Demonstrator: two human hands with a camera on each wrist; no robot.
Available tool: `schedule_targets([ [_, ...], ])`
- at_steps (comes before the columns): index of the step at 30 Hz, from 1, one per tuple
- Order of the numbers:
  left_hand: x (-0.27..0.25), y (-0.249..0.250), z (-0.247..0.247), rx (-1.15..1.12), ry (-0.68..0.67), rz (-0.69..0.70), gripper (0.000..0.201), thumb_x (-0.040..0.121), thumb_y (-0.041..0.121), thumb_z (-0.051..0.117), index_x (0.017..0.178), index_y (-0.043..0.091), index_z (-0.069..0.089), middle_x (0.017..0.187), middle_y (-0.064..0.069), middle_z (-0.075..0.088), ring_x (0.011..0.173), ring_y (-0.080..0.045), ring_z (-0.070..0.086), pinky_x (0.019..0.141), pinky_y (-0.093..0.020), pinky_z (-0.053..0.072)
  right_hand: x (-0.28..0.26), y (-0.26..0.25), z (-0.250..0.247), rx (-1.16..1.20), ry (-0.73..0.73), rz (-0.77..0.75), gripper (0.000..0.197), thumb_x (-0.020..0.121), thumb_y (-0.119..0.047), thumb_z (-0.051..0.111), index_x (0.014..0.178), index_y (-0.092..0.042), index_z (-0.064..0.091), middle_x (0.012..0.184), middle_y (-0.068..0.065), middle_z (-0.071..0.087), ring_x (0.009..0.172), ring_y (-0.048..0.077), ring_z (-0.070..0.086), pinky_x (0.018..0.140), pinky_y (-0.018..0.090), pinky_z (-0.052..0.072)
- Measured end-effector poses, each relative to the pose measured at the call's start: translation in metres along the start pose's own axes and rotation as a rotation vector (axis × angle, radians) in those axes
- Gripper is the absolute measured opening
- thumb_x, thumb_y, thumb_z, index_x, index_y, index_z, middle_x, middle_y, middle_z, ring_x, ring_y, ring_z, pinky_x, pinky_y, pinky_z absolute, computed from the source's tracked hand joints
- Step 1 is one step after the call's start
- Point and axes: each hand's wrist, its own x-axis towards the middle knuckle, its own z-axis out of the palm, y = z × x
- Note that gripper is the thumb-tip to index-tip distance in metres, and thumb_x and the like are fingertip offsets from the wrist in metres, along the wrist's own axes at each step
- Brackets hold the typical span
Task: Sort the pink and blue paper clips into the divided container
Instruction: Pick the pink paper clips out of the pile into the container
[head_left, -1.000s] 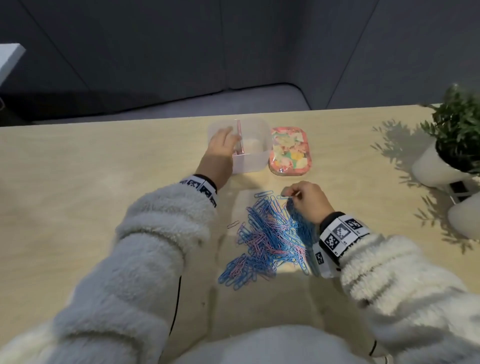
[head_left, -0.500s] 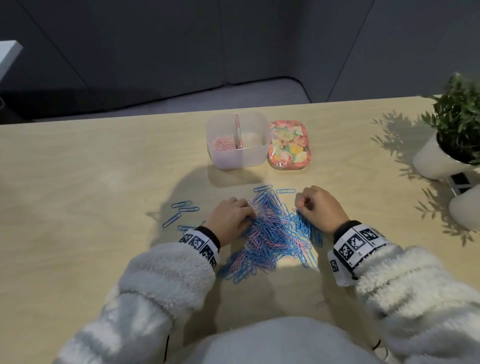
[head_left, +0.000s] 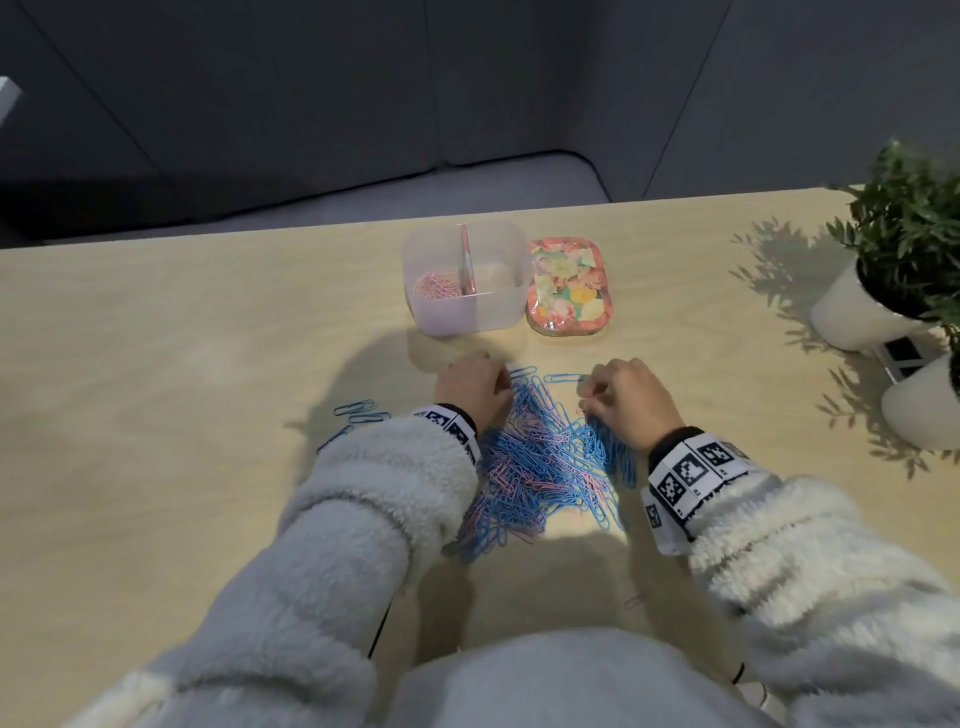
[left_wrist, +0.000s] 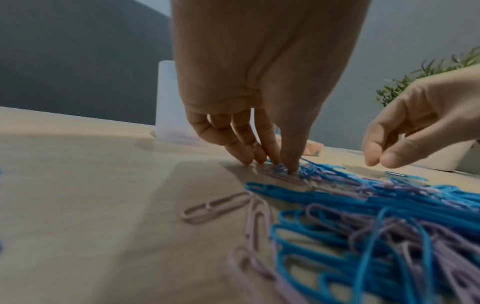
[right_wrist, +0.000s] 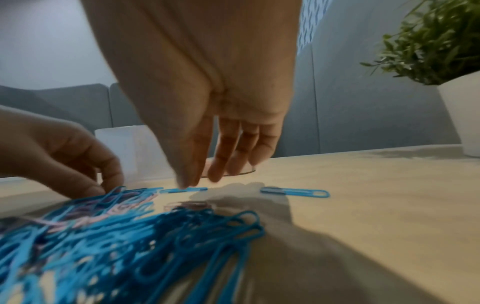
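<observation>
1 divided container (head_left: 470, 317), 2 compartments: pink clips (head_left: 435, 287) in left one, too bunched to count; can't tell what's in right one. 1 floral lid (head_left: 569, 283). 1 mixed pile of pink + blue clips (head_left: 540, 462), way too many to count. 3 loose blue clips (head_left: 361, 410) left of pile, 2 more (head_left: 563, 378) at far edge. 2 hands: left hand (head_left: 470, 387), right hand (head_left: 631, 397). 2 white pots (head_left: 852, 317), 1 plant (head_left: 914, 223) visible.
</observation>
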Motion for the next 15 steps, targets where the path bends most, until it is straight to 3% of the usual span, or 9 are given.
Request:
schedule_targets([
  [3,0.002,-0.002,-0.001,-0.013,-0.006,-0.032,0.013,0.085,0.021,0.057,0.093,0.016,0.066,0.105,-0.009,0.064,0.100,-0.030,0.059,0.090,-0.039,0.046,0.003,-0.001,0.008,0.043,-0.102,0.034,0.004,0.078,-0.011,0.067,0.078,-0.013,0.063,0.087,0.009,0.068,0.095,0.029,0.056,0.077,0.036,0.045],
  [7,-0.002,-0.017,-0.008,-0.206,0.095,-0.123,0.009,0.087,0.020,0.056,0.092,0.016,0.063,0.099,-0.004,0.068,0.095,-0.024,0.061,0.087,-0.034,0.048,0.007,-0.002,0.007,0.169,-0.116,0.031,0.018,0.077,0.000,0.056,0.065,-0.013,0.059,0.070,0.004,0.065,0.074,0.023,0.060,0.070,0.035,0.051],
  [11,-0.005,-0.035,-0.014,-0.206,0.160,-0.210,0.012,0.088,0.022,0.055,0.092,0.017,0.065,0.099,-0.004,0.068,0.094,-0.024,0.061,0.086,-0.034,0.049,0.010,-0.013,0.002,0.438,-0.012,0.064,0.017,0.085,-0.001,0.051,0.078,-0.015,0.056,0.074,0.006,0.063,0.067,0.021,0.058,0.066,0.027,0.048],
  [13,-0.006,-0.040,-0.014,-0.068,0.176,-0.163,0.018,0.090,0.022,0.053,0.101,0.015,0.065,0.108,-0.006,0.065,0.101,-0.025,0.056,0.090,-0.037,0.046,0.015,-0.019,0.003,0.535,-0.027,0.115,0.015,0.089,-0.002,0.047,0.085,-0.009,0.060,0.080,0.010,0.063,0.070,0.023,0.059,0.066,0.029,0.050],
  [15,-0.008,-0.038,-0.011,0.029,0.198,-0.038,0.022,0.090,0.026,0.054,0.108,0.016,0.063,0.115,-0.005,0.060,0.109,-0.025,0.050,0.094,-0.037,0.041,0.020,-0.026,0.006,0.619,-0.095,0.152,0.018,0.089,-0.005,0.046,0.077,-0.011,0.058,0.074,0.013,0.062,0.060,0.025,0.057,0.054,0.031,0.049],
])
